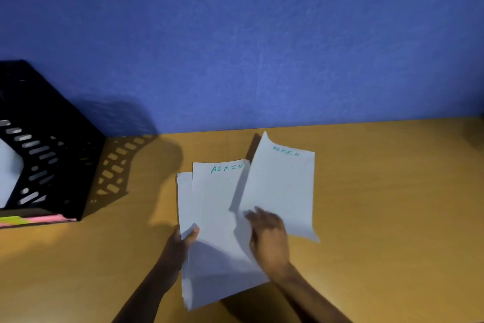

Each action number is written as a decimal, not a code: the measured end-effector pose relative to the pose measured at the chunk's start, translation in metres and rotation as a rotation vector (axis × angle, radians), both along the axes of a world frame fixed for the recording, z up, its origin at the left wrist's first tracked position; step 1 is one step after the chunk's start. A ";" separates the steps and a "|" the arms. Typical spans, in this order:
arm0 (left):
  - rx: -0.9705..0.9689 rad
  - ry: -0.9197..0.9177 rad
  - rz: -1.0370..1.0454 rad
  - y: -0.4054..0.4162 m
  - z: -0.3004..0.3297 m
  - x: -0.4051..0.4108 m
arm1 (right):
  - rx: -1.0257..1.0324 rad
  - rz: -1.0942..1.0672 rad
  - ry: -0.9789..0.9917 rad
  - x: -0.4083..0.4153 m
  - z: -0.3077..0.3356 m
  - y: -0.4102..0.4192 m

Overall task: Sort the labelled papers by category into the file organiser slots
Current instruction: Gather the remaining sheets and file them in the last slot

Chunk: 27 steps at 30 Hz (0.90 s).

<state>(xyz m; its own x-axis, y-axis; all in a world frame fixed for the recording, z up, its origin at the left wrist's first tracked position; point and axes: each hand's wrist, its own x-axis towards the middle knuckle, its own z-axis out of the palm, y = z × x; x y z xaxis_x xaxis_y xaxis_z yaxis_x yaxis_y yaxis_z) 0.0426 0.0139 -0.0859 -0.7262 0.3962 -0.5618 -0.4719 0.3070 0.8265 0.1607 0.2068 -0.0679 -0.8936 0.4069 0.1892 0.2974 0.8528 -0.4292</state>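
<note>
- I see the left hand (183, 240) clamped on the stack of papers (209, 218), thumb on top at the stack's 8 o'clock edge, the other fingers hidden beneath.
- The stack lies near the middle of the tabletop (392, 204), fanned slightly; its top sheet reads "ADMIN" in green at 12 o'clock.
- My right hand (269, 236) lies with fingers loosely extended over the lower edge of a separate sheet (280, 186), also marked "ADMIN", lying at 2 o'clock from the stack and overlapping its right side. I cannot tell whether it pinches that sheet or only presses it.
- The file organiser (52, 144), black and perforated, stands well apart at 9 o'clock, with something white inside and pink and green edges at its base.
- My judgement: these sheets are light, floppy and slick against each other. A single page will sag if held by a corner, so I would take it along a long edge, thumb above and fingers below.
- The separate sheet's far corner curls upward; it could catch on a slot wall.
</note>
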 end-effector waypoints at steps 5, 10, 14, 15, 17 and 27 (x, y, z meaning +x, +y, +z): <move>-0.066 0.027 0.134 0.007 -0.003 -0.003 | -0.143 0.292 0.025 0.000 -0.017 -0.058; -0.105 0.145 0.040 0.004 -0.010 0.002 | -0.189 0.494 0.123 0.004 -0.032 -0.064; -0.163 0.114 0.023 -0.003 -0.011 0.008 | -0.313 0.156 0.000 0.008 -0.022 -0.040; -0.170 0.096 0.023 -0.003 -0.010 0.008 | -0.285 0.019 0.015 0.010 -0.022 -0.029; -0.156 0.060 0.010 -0.002 -0.008 0.008 | -0.228 -0.318 -0.001 0.015 -0.021 -0.004; 0.069 -0.113 0.035 -0.009 -0.001 0.002 | -0.091 -0.318 -0.517 0.028 -0.045 0.016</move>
